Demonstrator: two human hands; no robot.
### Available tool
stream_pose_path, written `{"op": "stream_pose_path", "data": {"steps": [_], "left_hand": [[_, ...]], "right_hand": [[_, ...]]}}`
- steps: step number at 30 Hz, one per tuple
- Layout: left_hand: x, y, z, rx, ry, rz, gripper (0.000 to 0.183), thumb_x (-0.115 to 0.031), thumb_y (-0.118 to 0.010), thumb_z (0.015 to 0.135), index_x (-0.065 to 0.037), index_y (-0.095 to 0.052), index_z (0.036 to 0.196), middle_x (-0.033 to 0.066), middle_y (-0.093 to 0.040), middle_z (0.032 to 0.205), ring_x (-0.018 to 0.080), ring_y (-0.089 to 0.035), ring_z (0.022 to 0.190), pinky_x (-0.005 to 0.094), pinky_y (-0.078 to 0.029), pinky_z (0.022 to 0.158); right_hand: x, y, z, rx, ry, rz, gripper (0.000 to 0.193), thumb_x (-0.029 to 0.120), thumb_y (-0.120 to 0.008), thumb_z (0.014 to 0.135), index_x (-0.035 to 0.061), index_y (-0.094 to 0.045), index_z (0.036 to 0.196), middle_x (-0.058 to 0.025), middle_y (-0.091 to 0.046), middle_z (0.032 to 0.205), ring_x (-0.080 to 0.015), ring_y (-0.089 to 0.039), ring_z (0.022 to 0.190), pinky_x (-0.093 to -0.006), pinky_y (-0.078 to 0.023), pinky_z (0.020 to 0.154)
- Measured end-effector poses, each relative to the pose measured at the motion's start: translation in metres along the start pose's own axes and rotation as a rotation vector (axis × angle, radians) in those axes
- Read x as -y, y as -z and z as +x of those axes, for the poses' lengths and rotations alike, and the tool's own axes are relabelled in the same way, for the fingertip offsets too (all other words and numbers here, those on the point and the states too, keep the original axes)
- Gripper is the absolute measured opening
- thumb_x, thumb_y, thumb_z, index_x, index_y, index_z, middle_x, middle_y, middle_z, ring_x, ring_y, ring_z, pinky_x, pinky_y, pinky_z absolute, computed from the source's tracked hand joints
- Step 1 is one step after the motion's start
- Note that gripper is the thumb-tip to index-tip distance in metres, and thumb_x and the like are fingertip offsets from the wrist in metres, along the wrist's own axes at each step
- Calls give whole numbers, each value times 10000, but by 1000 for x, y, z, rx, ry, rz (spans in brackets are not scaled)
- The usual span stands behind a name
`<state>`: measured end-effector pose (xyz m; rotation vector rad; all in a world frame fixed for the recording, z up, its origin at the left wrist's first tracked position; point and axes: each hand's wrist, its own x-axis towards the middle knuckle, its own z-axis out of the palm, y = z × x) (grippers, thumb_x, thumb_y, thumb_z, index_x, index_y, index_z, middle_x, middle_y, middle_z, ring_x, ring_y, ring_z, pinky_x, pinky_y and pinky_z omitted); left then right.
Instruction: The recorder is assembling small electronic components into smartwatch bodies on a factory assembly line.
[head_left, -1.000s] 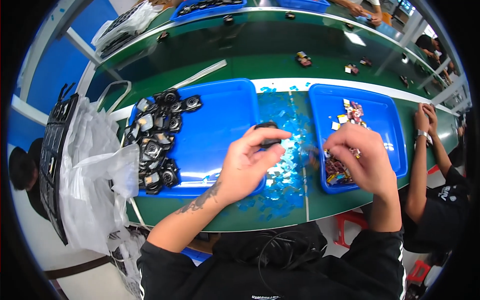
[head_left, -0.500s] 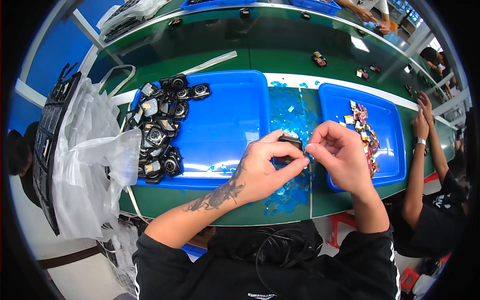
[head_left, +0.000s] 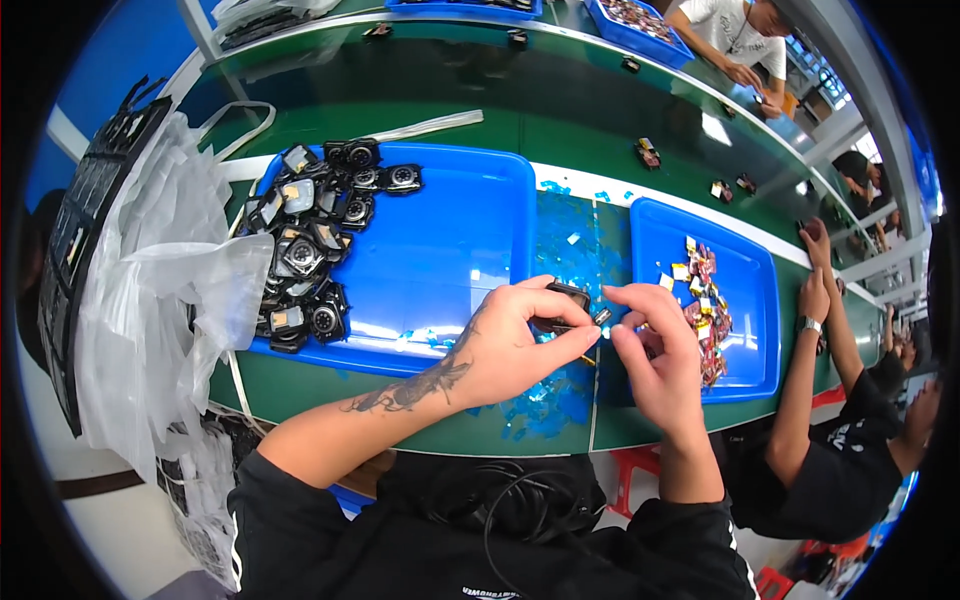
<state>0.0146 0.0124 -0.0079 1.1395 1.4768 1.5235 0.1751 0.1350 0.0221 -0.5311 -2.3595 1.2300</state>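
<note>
My left hand (head_left: 510, 335) is closed around a small black watch case (head_left: 568, 293), gripped between thumb and fingers above the strip between two blue trays. A small dark and silvery piece (head_left: 601, 316) shows by the left thumb tip; whether it is joined to the case I cannot tell. Close on its right is my right hand (head_left: 660, 350), thumb and forefinger apart, with nothing visible gripped between them. Several black watch cases (head_left: 303, 254) are heaped along the left side of the large blue tray (head_left: 450, 200). Small yellow, white and reddish parts (head_left: 705, 290) lie in the right blue tray (head_left: 755, 330).
Bits of blue film (head_left: 545, 410) litter the green table between the trays. Clear plastic sheeting (head_left: 150, 290) and a black rack (head_left: 85, 250) stand at the left. Beyond runs a green belt (head_left: 450, 80) with scattered parts. Co-workers' arms (head_left: 800, 370) are at the right.
My right hand's thumb and forefinger, earlier pinched together at the watch case, have parted. The small silvery piece now shows at the left thumb. The whole view has shifted slightly.
</note>
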Motion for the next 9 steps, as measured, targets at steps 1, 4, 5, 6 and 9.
{"op": "stream_pose_path", "data": {"steps": [1, 4, 5, 6, 9], "left_hand": [[-1, 1, 0, 65, 35, -12, 124, -126, -721, 837, -14, -715, 891, 87, -638, 897, 163, -625, 807, 294, -508, 761], [-1, 0, -2, 90, -35, 71, 138, -140, -713, 851, -20, -718, 921, 96, -649, 936, 170, -628, 847, 307, -515, 802], [-2, -2, -3, 90, -34, 73, 138, -140, -713, 851, -20, -718, 921, 96, -649, 936, 170, -628, 847, 307, -515, 802], [-5, -4, -3, 55, -30, 66, 149, -146, -703, 863, -29, -716, 955, 103, -655, 976, 179, -632, 877, 323, -515, 831], [-8, -7, -3, -77, -15, 13, 257, -154, -662, 899, -62, -675, 1138, 152, -609, 1185, 229, -633, 971, 349, -511, 878]], "right_hand": [[-7, -1, -2, 12, -10, 167, 354, -87, -623, 854, 4, -614, 1196, -94, -575, 1085, -108, -576, 821, -252, -509, 710], [-19, -9, -5, 49, 3, 468, 252, -84, -613, 874, -33, -616, 1121, -94, -569, 1090, -115, -578, 916, -254, -505, 803], [-20, -12, -5, 52, 22, 653, 224, -84, -609, 880, -43, -614, 1100, -98, -568, 1087, -124, -580, 950, -254, -501, 836], [-18, -13, -5, 12, -10, 667, 179, -62, -615, 893, -54, -602, 1072, -103, -565, 1088, -154, -581, 1000, -274, -496, 890], [-28, -8, -13, -144, 130, 571, 245, 6, -683, 881, -37, -595, 1105, -114, -557, 1101, -187, -586, 1002, -332, -496, 924]]}}
